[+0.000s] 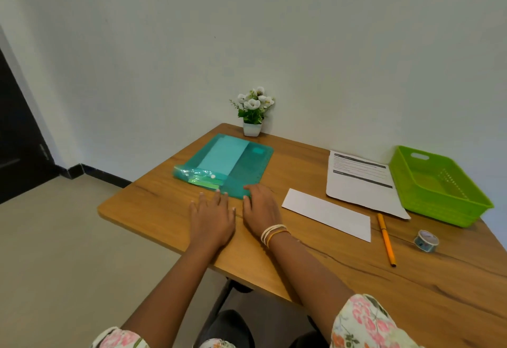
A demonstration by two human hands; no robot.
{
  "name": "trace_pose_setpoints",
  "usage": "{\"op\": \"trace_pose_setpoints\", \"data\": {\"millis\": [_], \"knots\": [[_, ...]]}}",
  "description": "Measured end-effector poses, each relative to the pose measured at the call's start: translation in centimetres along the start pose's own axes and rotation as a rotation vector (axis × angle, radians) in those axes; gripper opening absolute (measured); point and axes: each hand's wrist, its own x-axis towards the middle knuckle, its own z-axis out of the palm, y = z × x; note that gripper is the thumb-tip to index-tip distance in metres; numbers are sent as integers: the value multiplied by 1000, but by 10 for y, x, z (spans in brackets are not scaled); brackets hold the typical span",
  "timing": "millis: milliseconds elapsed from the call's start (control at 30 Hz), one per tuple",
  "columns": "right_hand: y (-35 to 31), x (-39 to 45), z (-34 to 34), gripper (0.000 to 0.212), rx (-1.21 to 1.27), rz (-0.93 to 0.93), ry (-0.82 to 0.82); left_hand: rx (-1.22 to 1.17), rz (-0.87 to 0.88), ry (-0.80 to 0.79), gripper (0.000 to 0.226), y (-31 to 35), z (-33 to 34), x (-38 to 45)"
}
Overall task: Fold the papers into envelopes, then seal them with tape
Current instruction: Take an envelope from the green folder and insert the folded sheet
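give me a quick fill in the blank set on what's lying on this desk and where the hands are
1. The basket at the right edge of the table is ____ in colour.
2. The pencil lies between the folded white paper and the roll of ____.
3. The right hand touches the near corner of the ____ folder.
4. The left hand rests ____ on the table.

Missing words: green; tape; teal; flat

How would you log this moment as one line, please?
left hand flat on table | right hand on teal folder | tape untouched
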Motion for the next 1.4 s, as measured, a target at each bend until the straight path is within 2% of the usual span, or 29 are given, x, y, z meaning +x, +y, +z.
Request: {"op": "trace_pose_setpoints", "data": {"millis": [133, 233, 300, 533, 600, 667, 767, 833, 900, 1000, 1100, 1300, 1400], "knots": [[-7, 37, 9, 42, -5, 84, -40, 8, 65, 15, 49, -3, -2, 2], [-6, 65, 11, 52, 21, 146, -239, -14, 107, -21, 48, -3, -1, 4], [-4, 77, 13, 52, -55, 133, -340, -38, 131, -43, 47, -3, 0, 6], [3, 95, 15, 51, -136, 143, -443, -74, 231, -24, 44, -5, -1, 4], [7, 97, 12, 46, -62, 178, -510, -153, 300, 83, 38, -3, -3, 1], [12, 99, 6, 44, 12, 198, -564, -281, 320, 268, 31, -5, -6, -3], [17, 97, -8, 49, 12, 185, -661, -359, 205, 505, 33, -14, -10, -3], [20, 94, -18, 51, 1, 180, -735, -341, 131, 531, 33, -23, -15, 4], [20, 90, -26, 49, -17, 169, -787, -384, 66, 423, 30, -32, -20, 18], [17, 88, -31, 45, -65, 139, -827, -580, 25, 75, 27, -51, -27, 39], [14, 86, -30, 40, -78, 128, -827, -568, 71, -183, 29, -63, -26, 50], [19, 71, -27, 22, 70, 130, -655, -497, 113, -357, 34, -70, -30, 61], [25, 55, -25, 19, 178, 84, -483, -497, 121, -350, 35, -71, -27, 63]]}}
